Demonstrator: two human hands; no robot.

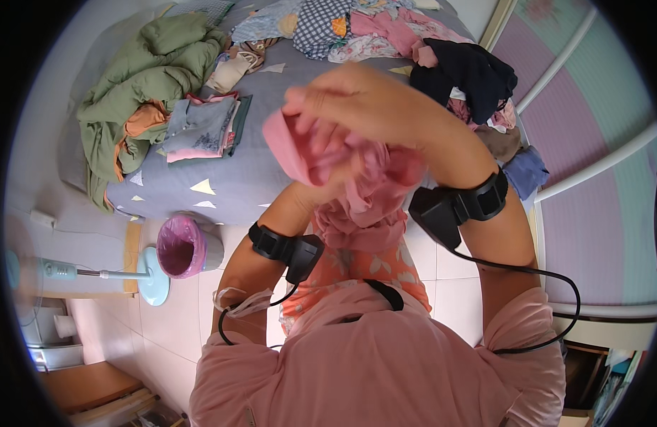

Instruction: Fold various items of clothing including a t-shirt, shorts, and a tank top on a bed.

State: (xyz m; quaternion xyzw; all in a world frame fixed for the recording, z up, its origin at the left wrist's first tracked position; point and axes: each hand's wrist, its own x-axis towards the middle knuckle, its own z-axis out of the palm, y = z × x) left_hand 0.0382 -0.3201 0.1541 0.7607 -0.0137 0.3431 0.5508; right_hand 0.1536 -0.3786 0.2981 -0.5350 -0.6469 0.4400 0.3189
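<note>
A pink garment [360,208] hangs bunched in front of my body, above my thighs. My right hand [355,104] is over its upper part, fingers bent around the pink cloth near a band-like edge. Below it, my left hand [333,184] is partly inside or behind the cloth, blurred by motion; its fingers are mostly hidden. On the bed beyond, to the left, lies a stack of folded clothes [200,128] with a grey-blue piece on top.
The bed [275,181] carries a green quilt [168,91], a checked garment [320,26] and a dark garment [461,74]. A lined waste bin [181,248] and a fan's round base [155,275] stand on the floor at left. Sliding wardrobe doors [590,160] are at right.
</note>
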